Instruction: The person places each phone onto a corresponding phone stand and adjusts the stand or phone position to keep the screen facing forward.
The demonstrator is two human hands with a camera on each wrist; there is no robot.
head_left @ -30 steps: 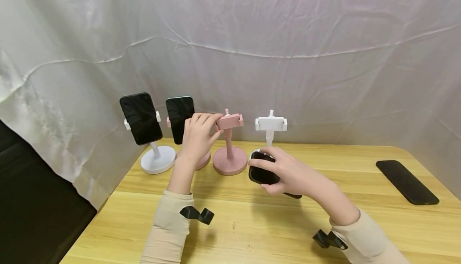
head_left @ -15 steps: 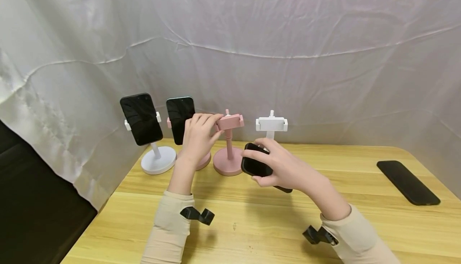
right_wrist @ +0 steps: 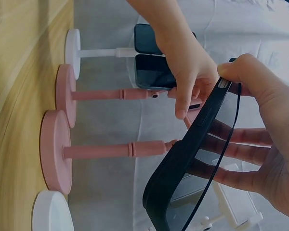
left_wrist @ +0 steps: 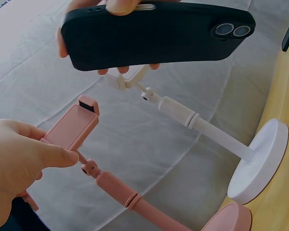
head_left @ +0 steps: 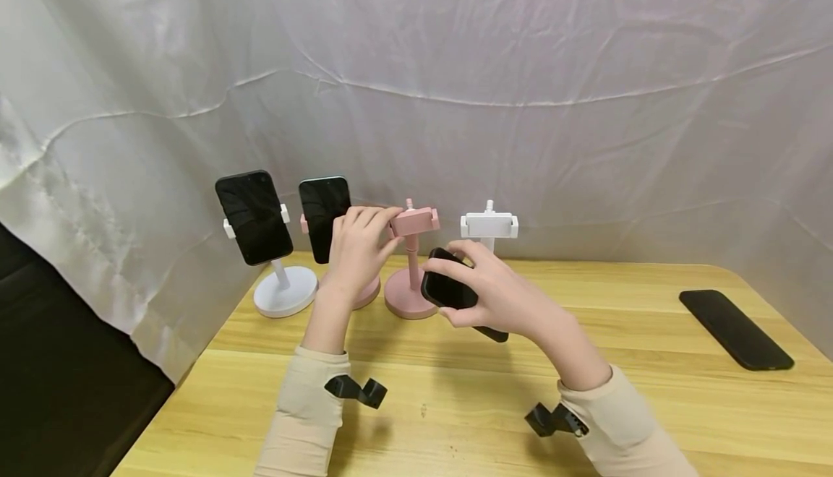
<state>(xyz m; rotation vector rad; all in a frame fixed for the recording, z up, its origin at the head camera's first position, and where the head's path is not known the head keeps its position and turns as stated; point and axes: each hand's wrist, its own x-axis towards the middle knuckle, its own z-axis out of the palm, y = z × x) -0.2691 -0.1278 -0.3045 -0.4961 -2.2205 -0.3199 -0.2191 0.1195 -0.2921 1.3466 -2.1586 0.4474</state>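
Note:
My left hand (head_left: 356, 249) pinches the left end of the clamp (head_left: 414, 222) on a pink phone stand, thumb and fingers at its edge. In the left wrist view, that pink clamp (left_wrist: 73, 127) holds no phone. My right hand (head_left: 497, 293) grips a black smartphone (head_left: 449, 285) by its edges, tilted, in front of the pink stand's post and base. Its back with two camera lenses faces the left wrist view, where the smartphone (left_wrist: 159, 36) hangs above the pink clamp. Fingers show through or reflect in its glossy face in the right wrist view.
A white phone stand (head_left: 489, 225) without a phone stands right of the pink one, partly behind my right hand. To the left, a white stand (head_left: 285, 290) and another pink stand (head_left: 367, 295) each hold a phone. Another black phone (head_left: 735, 329) lies on the wooden table's right side.
My right hand has moved the smartphone left and slightly up, from before the white stand to before the pink stand. The left hand stays at the pink clamp.

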